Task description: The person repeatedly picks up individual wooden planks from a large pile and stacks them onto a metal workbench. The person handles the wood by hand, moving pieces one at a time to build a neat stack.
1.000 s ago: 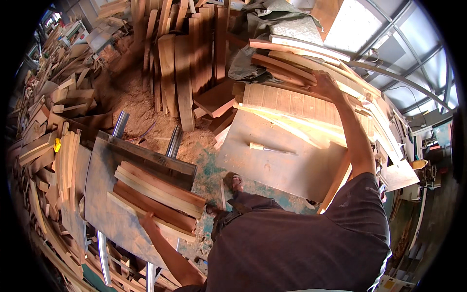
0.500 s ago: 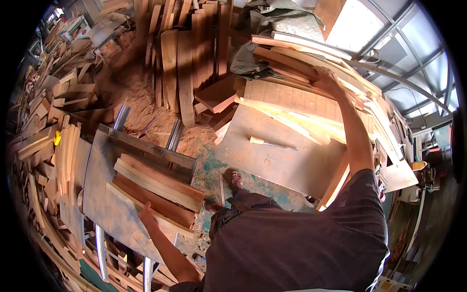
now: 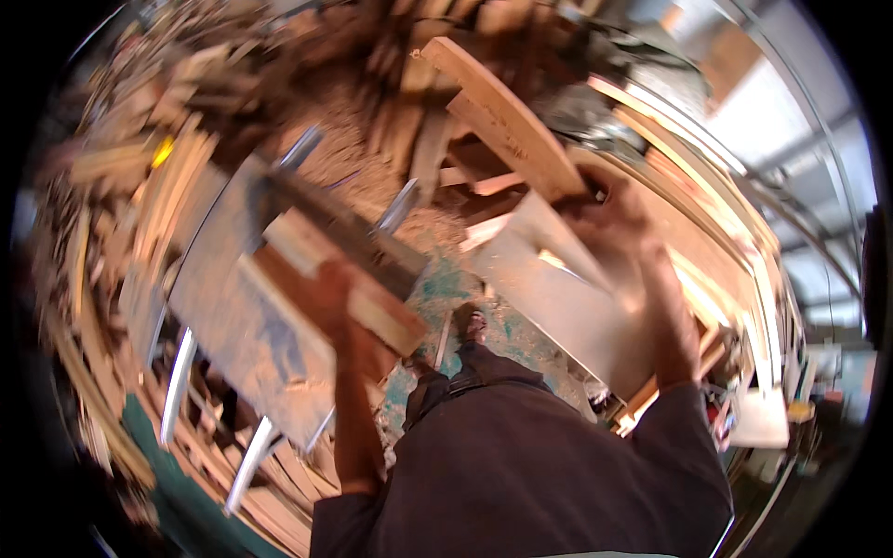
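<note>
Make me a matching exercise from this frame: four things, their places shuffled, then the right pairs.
Things
1. bare left hand
2. long light-brown wooden board
3. small bright yellow object
4. shiny silver metal bars

Places
A. beside long pale wooden boards at far left
B. in the bare right hand
C. at the edges of the stained grey tabletop
D. at the short wooden strips

Pairs: 1-D, 2-B, 3-A, 4-C

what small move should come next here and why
Probably swing the raised wood leftward toward the planks on the dusty table: the right hand holds its near end, and the left hand is at those planks.
</note>
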Motion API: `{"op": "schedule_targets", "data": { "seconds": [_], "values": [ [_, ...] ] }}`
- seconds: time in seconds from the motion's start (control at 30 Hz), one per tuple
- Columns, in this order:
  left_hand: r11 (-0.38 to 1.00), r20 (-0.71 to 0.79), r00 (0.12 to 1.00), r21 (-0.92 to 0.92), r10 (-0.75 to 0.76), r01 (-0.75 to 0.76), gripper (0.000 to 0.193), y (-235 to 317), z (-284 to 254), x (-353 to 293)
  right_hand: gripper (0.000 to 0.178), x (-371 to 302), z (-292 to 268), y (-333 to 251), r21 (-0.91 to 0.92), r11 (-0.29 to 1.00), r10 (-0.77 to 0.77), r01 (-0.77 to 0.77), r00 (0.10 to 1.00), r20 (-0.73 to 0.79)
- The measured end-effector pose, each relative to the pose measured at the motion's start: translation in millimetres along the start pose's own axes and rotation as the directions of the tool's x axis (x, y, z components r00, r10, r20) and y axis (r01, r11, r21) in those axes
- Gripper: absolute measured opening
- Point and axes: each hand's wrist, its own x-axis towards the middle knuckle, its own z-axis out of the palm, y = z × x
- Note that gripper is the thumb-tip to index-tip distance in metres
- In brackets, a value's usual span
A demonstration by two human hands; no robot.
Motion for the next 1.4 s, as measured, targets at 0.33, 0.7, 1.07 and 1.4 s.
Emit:
{"op": "schedule_targets", "data": {
  "seconds": [0.33, 0.7, 1.07, 1.4],
  "values": [
    [0.305, 0.269, 0.902, -0.875, -0.338, 0.375, 0.055, 58.0, 49.9, 0.5, 0.056, -5.5, 239.8, -67.5, 0.351, 0.935, -0.102, -0.042, 0.919, 0.380],
    [0.260, 0.161, 0.860, -0.912, -0.484, 0.317, 0.062, 26.8, -6.2, -13.9, 0.053, -38.6, 281.8, -53.3, 0.297, 0.942, -0.031, -0.156, 0.841, 0.541],
    [0.394, -0.005, 0.745, -0.851, -0.667, 0.347, 0.052, -0.5, -25.6, -1.2, 0.076, -73.8, 312.4, -79.3, -0.154, 0.935, -0.250, 0.320, 0.901, 0.354],
    [0.967, -0.546, 0.818, 0.050, -0.181, 0.248, 0.075, -36.1, -123.4, -22.2, 0.059, -50.4, 379.5, -65.0, 0.145, 0.984, -0.142, 0.102, 0.945, 0.296]
  ]
}}
